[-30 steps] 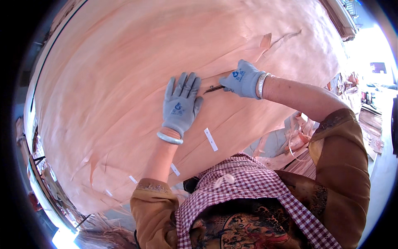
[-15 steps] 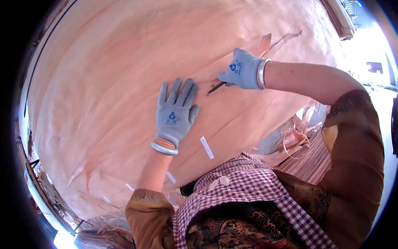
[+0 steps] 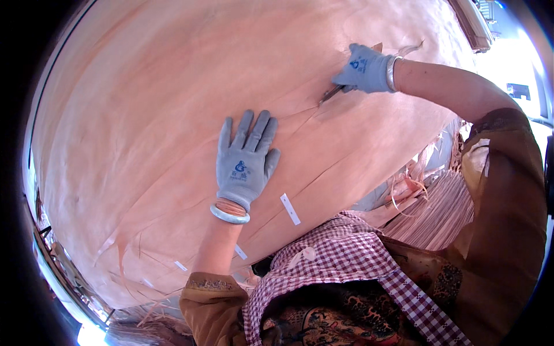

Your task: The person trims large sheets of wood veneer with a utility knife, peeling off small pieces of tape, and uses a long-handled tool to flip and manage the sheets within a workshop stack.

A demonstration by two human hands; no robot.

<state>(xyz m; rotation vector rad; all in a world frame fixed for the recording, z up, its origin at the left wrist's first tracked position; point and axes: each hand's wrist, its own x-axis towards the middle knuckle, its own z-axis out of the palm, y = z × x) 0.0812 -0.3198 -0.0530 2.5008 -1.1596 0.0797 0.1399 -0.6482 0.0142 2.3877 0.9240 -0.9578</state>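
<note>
A broad pinkish-tan wood veneer sheet (image 3: 167,86) spreads under both hands. My left hand (image 3: 245,158), in a grey-blue glove, lies flat on it with the fingers apart and nothing held. Farther right, my gloved right hand (image 3: 367,70) is closed around a slim dark cutting knife (image 3: 330,94), whose tip points down and left at the veneer. A thin dark line runs across the sheet from near the tip toward my left hand. Behind the right hand pokes up a small loose flap of veneer (image 3: 378,46); the knife's handle is mostly hidden in the glove.
White tape strips, one here (image 3: 290,209), are on the near part of the sheet. A split (image 3: 121,251) shows at its near left, another at the far right. Below the near right edge lie veneer scraps (image 3: 407,184) and a stack of thin strips (image 3: 435,205).
My right hand has moved right and away from me with the knife, and a thin line now shows behind its tip. The left hand has stayed nearly in place.
</note>
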